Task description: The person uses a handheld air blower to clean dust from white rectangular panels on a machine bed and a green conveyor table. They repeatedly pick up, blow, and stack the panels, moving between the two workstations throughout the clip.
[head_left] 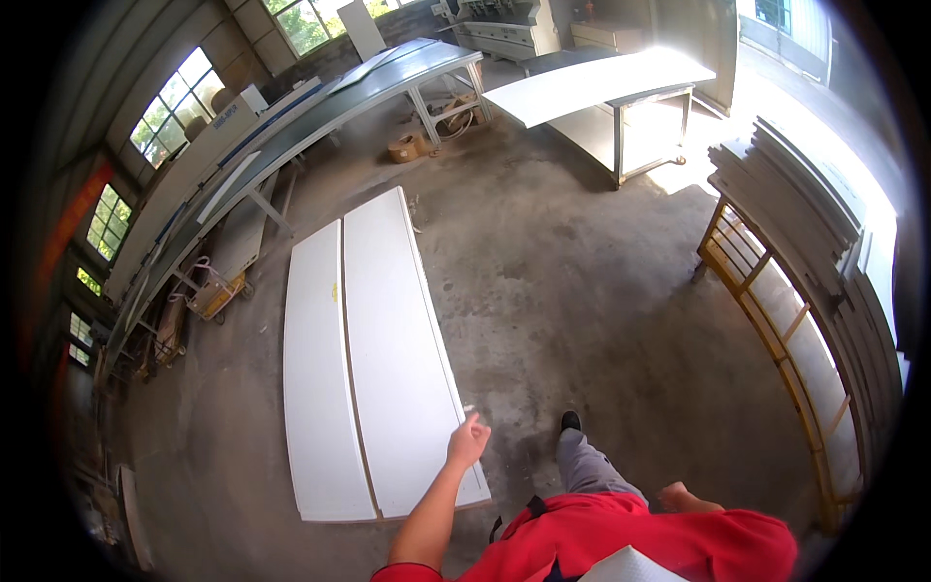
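My left hand (pixel 469 442) hangs in front of me, above the right edge of a long white panel (pixel 400 330). Its fingers are curled together, and a small pale bit shows at their tips, too small to make out. A second white panel (pixel 315 388) lies left of the first, with a narrow dark gap between them and a yellow mark near that gap. My right hand (pixel 676 497) is low beside my red shirt, away from any panel; its fingers are partly hidden and blurred.
A long work table (pixel 388 82) runs along the windows at the left. Ahead, a white sheet (pixel 601 87) lies on a wheeled table. At the right, stacked boards (pixel 795 194) rest on a yellow metal rack (pixel 766 310). A small cart (pixel 215 294) stands at the left.
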Available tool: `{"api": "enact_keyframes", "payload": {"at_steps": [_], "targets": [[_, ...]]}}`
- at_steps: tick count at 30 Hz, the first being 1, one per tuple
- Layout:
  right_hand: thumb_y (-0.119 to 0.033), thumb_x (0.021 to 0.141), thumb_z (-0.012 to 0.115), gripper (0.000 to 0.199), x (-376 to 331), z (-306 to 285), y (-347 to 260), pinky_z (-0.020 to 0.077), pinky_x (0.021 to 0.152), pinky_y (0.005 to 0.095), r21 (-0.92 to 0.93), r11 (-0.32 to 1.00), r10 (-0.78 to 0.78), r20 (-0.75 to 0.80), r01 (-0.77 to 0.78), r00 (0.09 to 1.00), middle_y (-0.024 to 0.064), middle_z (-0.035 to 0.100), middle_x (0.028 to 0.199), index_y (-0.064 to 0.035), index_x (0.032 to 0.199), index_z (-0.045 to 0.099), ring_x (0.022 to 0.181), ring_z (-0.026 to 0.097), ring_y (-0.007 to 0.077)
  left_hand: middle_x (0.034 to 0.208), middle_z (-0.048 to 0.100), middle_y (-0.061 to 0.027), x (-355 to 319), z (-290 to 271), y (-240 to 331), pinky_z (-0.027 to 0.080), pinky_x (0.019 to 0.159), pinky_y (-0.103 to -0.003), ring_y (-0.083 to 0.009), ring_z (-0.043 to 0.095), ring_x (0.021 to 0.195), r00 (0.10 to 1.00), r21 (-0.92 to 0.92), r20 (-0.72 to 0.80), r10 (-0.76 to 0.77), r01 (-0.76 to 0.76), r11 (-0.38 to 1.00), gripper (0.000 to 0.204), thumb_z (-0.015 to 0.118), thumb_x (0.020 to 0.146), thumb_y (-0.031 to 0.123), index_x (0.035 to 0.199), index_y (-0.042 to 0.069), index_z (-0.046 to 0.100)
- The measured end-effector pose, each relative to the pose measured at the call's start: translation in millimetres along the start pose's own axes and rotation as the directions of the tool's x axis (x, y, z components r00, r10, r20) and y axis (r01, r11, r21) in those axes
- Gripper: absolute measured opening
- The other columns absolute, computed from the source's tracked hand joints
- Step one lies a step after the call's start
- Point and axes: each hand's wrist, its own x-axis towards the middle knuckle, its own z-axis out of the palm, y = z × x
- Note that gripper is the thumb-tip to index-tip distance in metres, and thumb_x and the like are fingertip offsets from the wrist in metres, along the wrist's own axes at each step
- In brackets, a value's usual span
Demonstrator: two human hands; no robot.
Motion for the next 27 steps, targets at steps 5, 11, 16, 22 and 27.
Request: {"api": "enact_keyframes", "payload": {"at_steps": [5, 11, 16, 22, 27], "targets": [[-0.03, 0.079, 0.07, 0.029, 160.5, -198.0, -50.8, 0.0498, 0.056, 0.0354, 0.564, 0.777, 0.286, 0.078, -0.279, 0.955, 0.0124, 0.065, 0.071, -0.001, 0.082, 0.067, 0.061, 0.063, 0.0225, 0.121, 0.058, -0.0224, 26.8, 3.1, -119.8, 0.043, 0.097, -0.038, -0.0337, 0.055, 0.115, 0.882, 0.345, 0.272, -0.385, 0.284, 0.895, 0.068, 0.062, 0.078, 0.048, 0.125, -0.001, 0.055], [-0.023, 0.077, 0.067, 0.039, 307.5, -607.9, -147.3, 0.052, 0.073, 0.0329, 0.799, 0.587, 0.261, -0.343, 0.134, 0.902, 0.01, 0.069, 0.091, -0.0005, 0.108, 0.066, 0.079, 0.064, 0.0184, 0.103, 0.065, -0.0189, 101.2, -43.5, -176.2, 0.05, 0.078, -0.037, -0.0281, 0.064, 0.091, 0.507, 0.184, 0.363, -0.782, 0.784, 0.593, 0.052, 0.061, 0.078, 0.038, 0.108, -0.005, 0.059], [-0.023, 0.078, 0.065, 0.038, 455.3, -784.6, -180.1, 0.0515, 0.075, 0.0322, 0.811, 0.491, 0.332, -0.512, 0.318, 0.792, 0.0106, 0.069, 0.092, -0.0002, 0.109, 0.065, 0.084, 0.065, 0.0187, 0.09, 0.065, -0.0167, 319.3, -76.1, -177.1, 0.05, 0.065, -0.035, -0.0255, 0.064, 0.076, 0.466, 0.069, 0.39, -0.794, 0.845, 0.53, 0.04, 0.059, 0.079, 0.031, 0.097, -0.005, 0.059], [-0.032, 0.074, 0.066, 0.04, 538.7, -824.6, -212.8, 0.0493, 0.088, 0.0363, 0.749, 0.66, 0.323, -0.208, -0.063, 0.923, 0.0123, 0.068, 0.106, -0.0079, 0.106, 0.069, 0.099, 0.064, 0.0276, 0.075, 0.066, -0.0136, 702.0, -187.8, -164.5, 0.048, 0.051, -0.034, -0.021, 0.063, 0.061, 0.818, 0.111, 0.2, -0.539, 0.528, 0.842, 0.035, 0.059, 0.08, 0.027, 0.092, -0.006, 0.062], [-0.025, 0.073, 0.067, 0.03, 607.7, -851.7, -203.2, 0.0516, 0.084, 0.0338, 0.89, 0.374, 0.577, -0.002, -0.261, 0.817, 0.0134, 0.07, 0.098, -0.0061, 0.096, 0.072, 0.091, 0.067, 0.0248, 0.077, 0.066, -0.0116, 1047.4, -316.5, 15.4, 0.048, 0.068, -0.029, -0.0166, 0.063, 0.072, 0.992, -0.118, -0.09, -0.094, 0.083, 0.99, 0.051, 0.06, 0.081, 0.023, 0.121, -0.008, 0.053]]}}
